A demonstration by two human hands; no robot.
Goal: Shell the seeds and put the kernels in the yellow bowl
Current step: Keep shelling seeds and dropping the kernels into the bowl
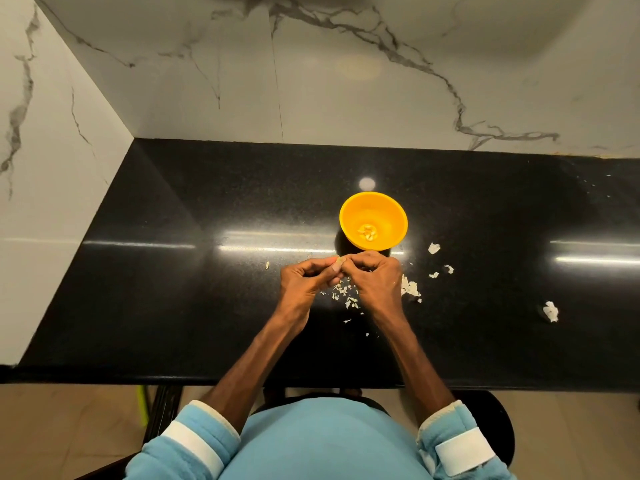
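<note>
Left hand (308,279) and right hand (375,276) pinch one seed (340,261), fingers curled, at six o'clock of the bowl (388,211). Few kernels (367,232) in, shells (410,289) strewn; probably early days.

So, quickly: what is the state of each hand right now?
Left hand: closed, pinching a seed.
Right hand: closed, pinching the same seed.

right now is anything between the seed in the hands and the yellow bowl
Nothing visible. The left hand and right hand pinch the seed just on the near side of the uncovered yellow bowl. The shell scraps lie on the counter nearer the person and to the right, off that path.
</note>
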